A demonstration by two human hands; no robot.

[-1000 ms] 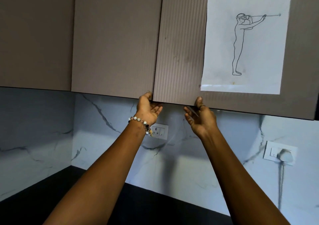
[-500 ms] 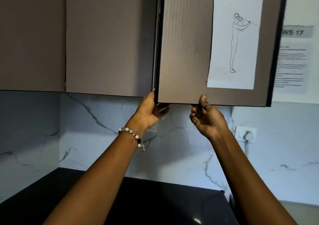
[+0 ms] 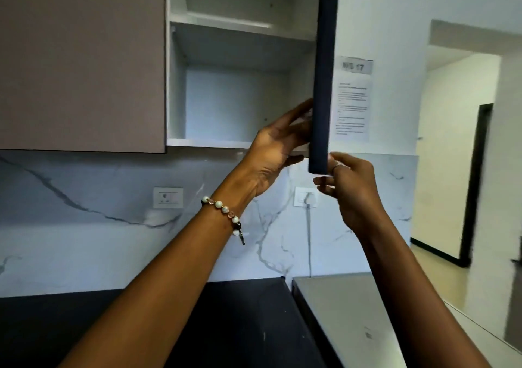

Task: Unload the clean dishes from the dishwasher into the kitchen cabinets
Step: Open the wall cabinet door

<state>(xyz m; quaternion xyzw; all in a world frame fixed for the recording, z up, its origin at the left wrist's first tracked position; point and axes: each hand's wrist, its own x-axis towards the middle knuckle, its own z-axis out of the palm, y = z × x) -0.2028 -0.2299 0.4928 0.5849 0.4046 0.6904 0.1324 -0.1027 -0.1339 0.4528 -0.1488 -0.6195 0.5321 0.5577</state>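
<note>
While no dish is in view, the cabinet door [image 3: 322,79] is held edge-on, wide open.
Its lower corner is pinched by the right hand [image 3: 348,182]; the left hand [image 3: 278,153], fingers straight, is pressed on its inner face. Dishes must be fetched next, it is judged.

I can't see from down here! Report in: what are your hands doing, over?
Both hands on the cabinet door: left hand flat against its inner side, right hand at its bottom corner. Door swung wide. Shelves bare, no dishes in view.
</note>
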